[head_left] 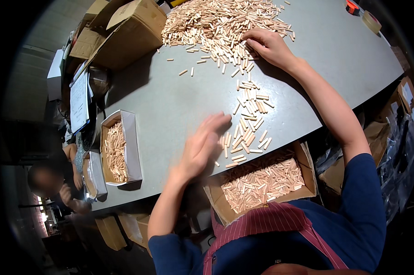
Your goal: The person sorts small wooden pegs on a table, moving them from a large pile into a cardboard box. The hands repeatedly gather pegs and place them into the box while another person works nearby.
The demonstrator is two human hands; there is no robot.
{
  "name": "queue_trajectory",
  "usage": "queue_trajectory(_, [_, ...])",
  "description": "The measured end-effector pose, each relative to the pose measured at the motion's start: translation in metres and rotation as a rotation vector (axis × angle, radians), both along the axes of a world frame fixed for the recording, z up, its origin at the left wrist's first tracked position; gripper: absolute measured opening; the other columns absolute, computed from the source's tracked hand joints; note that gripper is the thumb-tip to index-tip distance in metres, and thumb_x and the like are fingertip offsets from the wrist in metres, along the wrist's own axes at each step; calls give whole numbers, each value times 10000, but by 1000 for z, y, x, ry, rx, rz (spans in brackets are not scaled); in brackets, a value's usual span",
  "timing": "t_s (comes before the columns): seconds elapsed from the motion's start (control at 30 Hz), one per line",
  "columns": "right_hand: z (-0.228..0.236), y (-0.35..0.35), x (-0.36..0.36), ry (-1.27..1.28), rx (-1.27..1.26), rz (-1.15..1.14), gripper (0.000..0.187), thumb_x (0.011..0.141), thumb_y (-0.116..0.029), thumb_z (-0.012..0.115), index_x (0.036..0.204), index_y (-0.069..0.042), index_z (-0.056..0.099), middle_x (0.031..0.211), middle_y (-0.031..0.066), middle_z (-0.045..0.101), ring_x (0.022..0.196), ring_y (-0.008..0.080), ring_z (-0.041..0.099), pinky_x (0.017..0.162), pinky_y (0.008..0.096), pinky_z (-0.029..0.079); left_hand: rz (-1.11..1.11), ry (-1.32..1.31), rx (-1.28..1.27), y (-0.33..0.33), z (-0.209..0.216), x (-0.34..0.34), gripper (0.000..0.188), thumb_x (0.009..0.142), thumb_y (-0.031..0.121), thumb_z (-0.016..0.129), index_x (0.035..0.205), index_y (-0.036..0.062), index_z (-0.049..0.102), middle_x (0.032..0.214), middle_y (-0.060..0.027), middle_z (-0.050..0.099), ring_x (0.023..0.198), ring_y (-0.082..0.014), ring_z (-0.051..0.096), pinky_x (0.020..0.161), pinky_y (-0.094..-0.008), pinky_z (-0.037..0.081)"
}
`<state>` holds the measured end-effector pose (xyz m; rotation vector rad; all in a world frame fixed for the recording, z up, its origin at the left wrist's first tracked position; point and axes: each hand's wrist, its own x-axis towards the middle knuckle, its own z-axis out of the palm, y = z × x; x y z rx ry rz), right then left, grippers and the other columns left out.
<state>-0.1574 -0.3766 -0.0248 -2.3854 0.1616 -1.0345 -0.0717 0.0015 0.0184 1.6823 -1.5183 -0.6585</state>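
Note:
Short pale wooden dowels lie in a big heap at the far side of the grey table. A loose trail of dowels runs from it to the near edge. My right hand touches the heap's right side, fingers bent and thumb apart, with nothing seen held. My left hand, blurred by motion, is beside the near end of the trail with its fingers stretched out and no dowel visible in it. Below the edge, against my apron, an open cardboard box holds many dowels.
At the left table edge stands a white box of dowels beside a clear plastic bag. Large cardboard boxes and a clipboard are behind it. A tape roll lies far right. Another person sits at the left.

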Motion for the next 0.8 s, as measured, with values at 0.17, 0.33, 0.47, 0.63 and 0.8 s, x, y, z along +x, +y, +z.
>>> queue_trajectory(0.17, [-1, -1, -1, 8, -14, 5, 208, 1035, -135, 652, 1199, -35, 730, 1041, 87, 730, 868, 179, 693, 787, 317, 556, -12, 88, 10, 40, 4, -38, 565, 1138, 359, 371, 1518, -19, 548, 1540, -227, 575, 1506, -389, 467, 1303, -492, 233])
queue_trajectory(0.33, [2, 6, -1, -29, 23, 25, 212, 990, -158, 631, 1118, -22, 732, 1014, 145, 731, 941, 317, 719, 837, 407, 568, -31, 699, 2, 64, -1, -54, 574, 1152, 325, 381, 1536, -92, 473, 1634, -192, 484, 1530, -313, 435, 1289, -494, 263])
queue_trajectory(0.47, [1, 1, -1, 11, -8, 8, 215, 1036, -133, 635, 1202, -30, 726, 1149, 102, 738, 995, 240, 713, 891, 343, 563, 141, 499, 4, 47, -1, -45, 563, 1155, 341, 401, 1563, -41, 462, 1657, -194, 450, 1562, -356, 376, 1290, -474, 255])
queue_trajectory(0.63, [2, 0, 3, -61, -8, -60, 245, 1032, -147, 632, 1224, -20, 716, 1271, 130, 727, 1123, 287, 710, 980, 371, 555, 98, -131, -32, -17, -7, -19, 585, 1108, 293, 506, 1608, 10, 397, 1710, -250, 322, 1617, -463, 205, 1299, -504, 208])
queue_trajectory(0.8, [3, -6, 2, -168, 6, -135, 279, 1026, -195, 607, 1192, 0, 717, 1216, 174, 723, 1136, 352, 700, 975, 431, 552, -68, -618, -72, -85, -8, -16, 712, 1094, 384, 530, 1627, -39, 319, 1717, -272, 274, 1605, -490, 182, 1305, -579, 118])
